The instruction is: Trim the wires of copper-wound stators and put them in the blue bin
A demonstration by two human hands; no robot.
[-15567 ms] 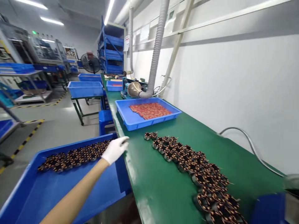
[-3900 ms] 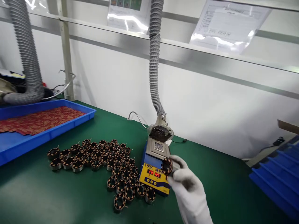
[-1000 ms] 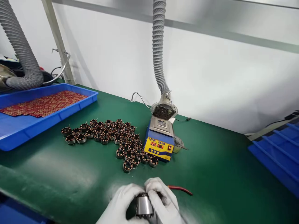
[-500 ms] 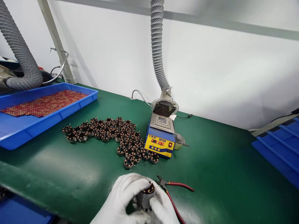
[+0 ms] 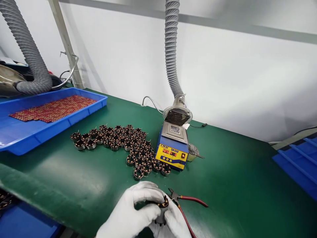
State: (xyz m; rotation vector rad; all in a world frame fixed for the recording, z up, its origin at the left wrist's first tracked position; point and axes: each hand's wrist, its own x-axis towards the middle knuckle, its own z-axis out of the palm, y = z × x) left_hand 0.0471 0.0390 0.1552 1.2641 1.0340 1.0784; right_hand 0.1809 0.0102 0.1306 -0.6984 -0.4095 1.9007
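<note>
At the lower middle of the head view, a small motor stator with a grey metal body and dark windings on top is held between both hands. My left hand, in a white glove, is closed on it from the left, thumb against its side and fingers over the top rim. On the other side, my right hand, also white-gloved, grips the lower body; some of its fingers are hidden. Just right of the hands lie red-handled cutting pliers, jaws pointing up-left. Beyond, several similar stators stand grouped on the green table.
A blue and yellow solder pot unit with a lit display stands right of the stators, under a grey extraction hose. Beside it is a small cup. A blue tray holds red ring-like pieces. Blue racks stand at right.
My left thumb has moved up from below the stator to its side, and the stator has tilted slightly. The whole scene has shifted a little right as the head turned.
</note>
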